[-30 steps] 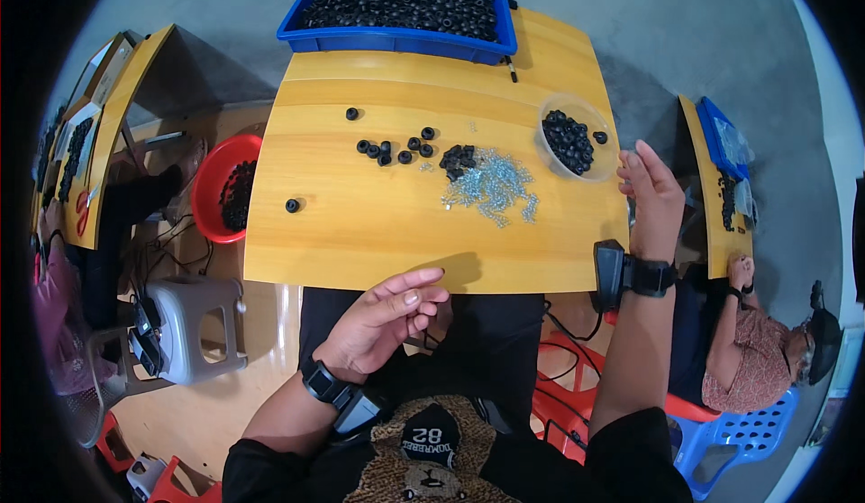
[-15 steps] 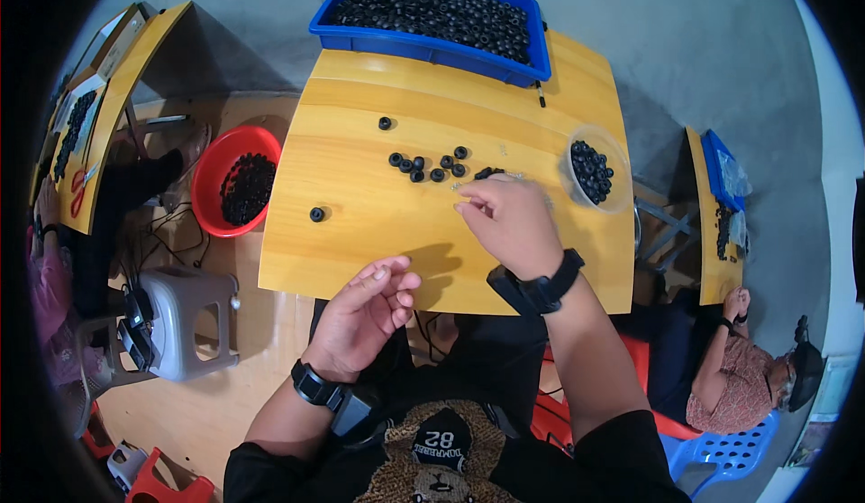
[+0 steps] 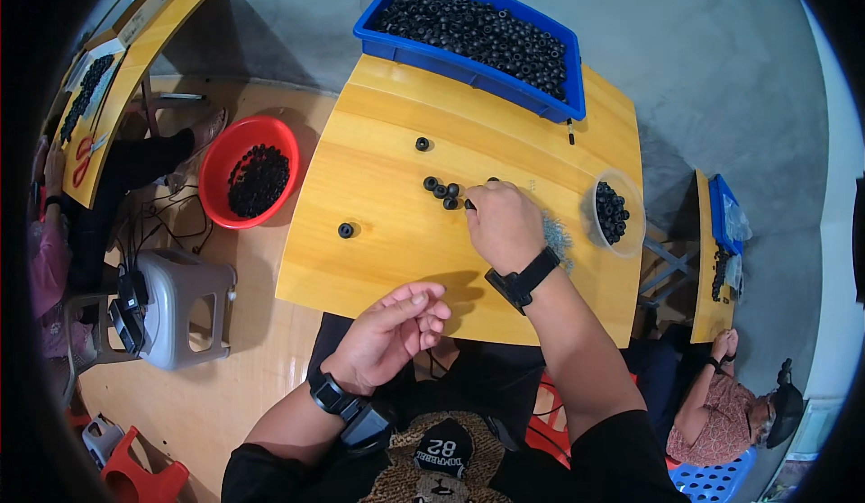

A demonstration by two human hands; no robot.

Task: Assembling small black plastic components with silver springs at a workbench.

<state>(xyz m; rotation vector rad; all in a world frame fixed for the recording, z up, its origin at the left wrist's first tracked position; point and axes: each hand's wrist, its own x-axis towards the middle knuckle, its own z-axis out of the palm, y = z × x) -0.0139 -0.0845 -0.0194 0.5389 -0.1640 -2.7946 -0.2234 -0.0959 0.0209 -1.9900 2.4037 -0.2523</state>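
Palm up with loosely curled fingers, my left hand (image 3: 392, 334) hangs at the table's near edge; nothing shows in it. My right hand (image 3: 506, 226) reaches over the middle of the table, its fingertips closed at a small round black piece with a hole (image 3: 469, 205); the fingers partly hide it. Just left of those fingertips lies a cluster of like black pieces (image 3: 441, 190). Two more lie apart, a single black piece (image 3: 423, 144) farther off and another black piece (image 3: 346, 230) to the left. Beside my right hand is a pile of small silvery bits (image 3: 556, 238).
A blue tray (image 3: 468, 74) full of black pieces stands at the table's far edge, a marker (image 3: 570, 132) by it. At the right is a clear tub (image 3: 633, 244) of black pieces. A red basin (image 3: 213, 179) and grey stool (image 3: 185, 309) are left. Other people sit both sides.
My right hand has come down onto the cluster of black pieces, its fingertips now at one of them. The silvery pile shows more. The whole view has shifted slightly.
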